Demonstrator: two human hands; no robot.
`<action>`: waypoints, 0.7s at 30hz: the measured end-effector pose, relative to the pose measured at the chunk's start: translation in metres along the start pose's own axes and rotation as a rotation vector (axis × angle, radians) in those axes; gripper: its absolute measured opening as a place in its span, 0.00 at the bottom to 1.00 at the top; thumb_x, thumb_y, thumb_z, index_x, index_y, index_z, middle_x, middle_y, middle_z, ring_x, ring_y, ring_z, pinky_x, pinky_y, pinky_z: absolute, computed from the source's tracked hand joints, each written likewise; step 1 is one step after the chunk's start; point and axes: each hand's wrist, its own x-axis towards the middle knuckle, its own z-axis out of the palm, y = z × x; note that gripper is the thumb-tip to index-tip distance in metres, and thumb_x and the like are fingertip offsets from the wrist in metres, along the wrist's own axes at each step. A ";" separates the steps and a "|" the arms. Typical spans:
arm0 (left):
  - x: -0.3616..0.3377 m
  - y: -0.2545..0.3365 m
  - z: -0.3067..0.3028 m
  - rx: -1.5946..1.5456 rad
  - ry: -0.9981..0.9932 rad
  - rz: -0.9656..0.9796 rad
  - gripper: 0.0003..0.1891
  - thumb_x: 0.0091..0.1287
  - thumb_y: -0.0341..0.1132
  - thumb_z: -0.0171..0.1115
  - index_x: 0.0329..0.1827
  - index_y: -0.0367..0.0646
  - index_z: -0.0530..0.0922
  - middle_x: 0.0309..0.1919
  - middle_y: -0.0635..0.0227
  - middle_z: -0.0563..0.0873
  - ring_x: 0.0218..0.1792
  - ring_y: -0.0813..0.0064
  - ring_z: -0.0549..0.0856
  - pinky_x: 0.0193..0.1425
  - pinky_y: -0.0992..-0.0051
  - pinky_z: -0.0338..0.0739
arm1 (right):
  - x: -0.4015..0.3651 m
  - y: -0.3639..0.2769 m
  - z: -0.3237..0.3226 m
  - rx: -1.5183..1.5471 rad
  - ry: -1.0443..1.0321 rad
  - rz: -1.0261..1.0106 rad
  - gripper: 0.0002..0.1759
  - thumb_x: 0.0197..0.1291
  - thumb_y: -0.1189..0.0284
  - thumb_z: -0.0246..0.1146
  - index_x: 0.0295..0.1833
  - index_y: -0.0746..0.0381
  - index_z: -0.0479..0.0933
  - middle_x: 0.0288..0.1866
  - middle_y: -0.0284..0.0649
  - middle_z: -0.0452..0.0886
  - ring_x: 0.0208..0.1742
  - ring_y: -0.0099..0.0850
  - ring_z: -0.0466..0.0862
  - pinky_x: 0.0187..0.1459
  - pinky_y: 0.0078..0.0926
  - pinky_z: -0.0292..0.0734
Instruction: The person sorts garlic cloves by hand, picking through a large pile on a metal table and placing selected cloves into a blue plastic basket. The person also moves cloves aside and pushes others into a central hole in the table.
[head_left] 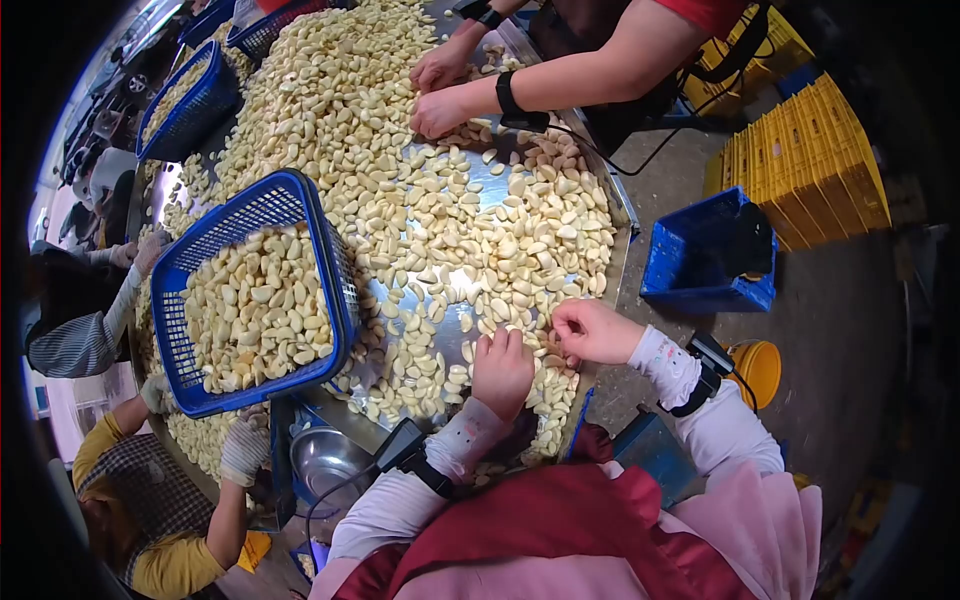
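Note:
Peeled garlic cloves [440, 210] lie spread over a metal table [460, 325]. My left hand [503, 372] rests among the cloves near the table's front edge, its fingers bent and pointing away from me; whatever is under them is hidden. To its right, my right hand [592, 331] is over the table's right corner, thumb and fingers curled together. Anything in that pinch is too small to make out. On the left, a blue basket [345, 290] full of cloves stands close to my left hand's side of the table.
A co-worker's hands [440, 105] sort cloves across the table. Gloved co-workers [245, 450] work at left. More blue baskets [190, 110] stand at the back left. On the floor are a blue crate [690, 290], yellow crates [810, 170] and a yellow bucket [757, 372]. A metal bowl [325, 458] sits lower left.

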 end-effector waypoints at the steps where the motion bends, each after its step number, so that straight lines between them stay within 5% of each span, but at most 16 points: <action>1: -0.001 0.001 -0.002 0.055 -0.016 0.044 0.05 0.55 0.33 0.59 0.30 0.42 0.81 0.35 0.63 0.76 0.45 0.62 0.77 0.50 0.62 0.70 | 0.000 -0.001 0.001 0.085 -0.081 0.047 0.05 0.50 0.76 0.56 0.25 0.65 0.75 0.24 0.51 0.78 0.31 0.52 0.81 0.36 0.45 0.76; 5: -0.003 -0.001 -0.008 0.047 -0.045 0.158 0.07 0.55 0.32 0.59 0.36 0.42 0.80 0.34 0.64 0.78 0.44 0.62 0.77 0.51 0.63 0.70 | -0.008 -0.009 0.044 -0.758 -0.456 0.101 0.11 0.55 0.69 0.61 0.38 0.60 0.87 0.38 0.46 0.88 0.44 0.41 0.89 0.42 0.39 0.83; 9: -0.005 -0.014 -0.005 -0.115 -0.013 0.145 0.06 0.56 0.32 0.58 0.35 0.44 0.80 0.32 0.66 0.79 0.44 0.62 0.78 0.53 0.62 0.70 | -0.004 -0.008 0.069 -0.975 -0.581 0.111 0.10 0.57 0.68 0.63 0.39 0.56 0.88 0.39 0.39 0.89 0.44 0.38 0.89 0.40 0.36 0.83; 13: -0.014 -0.022 -0.006 -0.352 0.098 -0.032 0.08 0.55 0.32 0.69 0.37 0.45 0.82 0.32 0.67 0.83 0.45 0.62 0.80 0.53 0.61 0.70 | 0.007 0.011 0.058 -0.994 -0.589 0.040 0.10 0.56 0.66 0.63 0.38 0.54 0.89 0.39 0.37 0.89 0.43 0.36 0.89 0.39 0.35 0.83; 15: -0.015 -0.023 -0.010 -0.427 0.143 -0.097 0.11 0.52 0.32 0.73 0.38 0.45 0.83 0.32 0.67 0.84 0.45 0.62 0.80 0.52 0.61 0.71 | 0.013 0.012 0.039 -0.781 -0.514 0.105 0.11 0.57 0.67 0.61 0.36 0.56 0.89 0.38 0.41 0.89 0.39 0.38 0.89 0.39 0.37 0.84; 16: -0.015 -0.019 -0.013 -0.508 0.212 -0.195 0.13 0.50 0.32 0.75 0.39 0.45 0.84 0.32 0.67 0.84 0.44 0.62 0.80 0.50 0.62 0.72 | 0.015 0.010 0.026 -0.396 -0.448 0.140 0.13 0.62 0.66 0.57 0.38 0.59 0.86 0.34 0.43 0.88 0.31 0.37 0.89 0.31 0.36 0.84; 17: -0.012 -0.015 -0.015 -0.590 0.278 -0.292 0.16 0.47 0.32 0.77 0.39 0.46 0.84 0.31 0.68 0.84 0.44 0.62 0.80 0.49 0.62 0.72 | 0.016 0.010 0.026 -0.402 -0.445 0.136 0.13 0.62 0.66 0.57 0.38 0.59 0.86 0.34 0.43 0.88 0.31 0.37 0.89 0.31 0.36 0.84; 19: 0.000 -0.003 -0.025 -0.589 0.272 -0.210 0.16 0.46 0.33 0.79 0.38 0.44 0.83 0.34 0.66 0.83 0.43 0.62 0.79 0.46 0.64 0.73 | 0.012 0.012 0.031 0.894 -0.270 0.540 0.15 0.68 0.64 0.52 0.41 0.60 0.82 0.26 0.41 0.83 0.24 0.33 0.86 0.20 0.29 0.78; 21: 0.021 0.009 -0.039 -0.653 0.370 -0.138 0.17 0.51 0.35 0.77 0.41 0.42 0.82 0.37 0.63 0.81 0.40 0.61 0.77 0.47 0.63 0.71 | 0.018 0.009 0.035 1.127 -0.254 0.548 0.15 0.72 0.61 0.52 0.42 0.60 0.77 0.22 0.37 0.79 0.19 0.29 0.84 0.14 0.24 0.72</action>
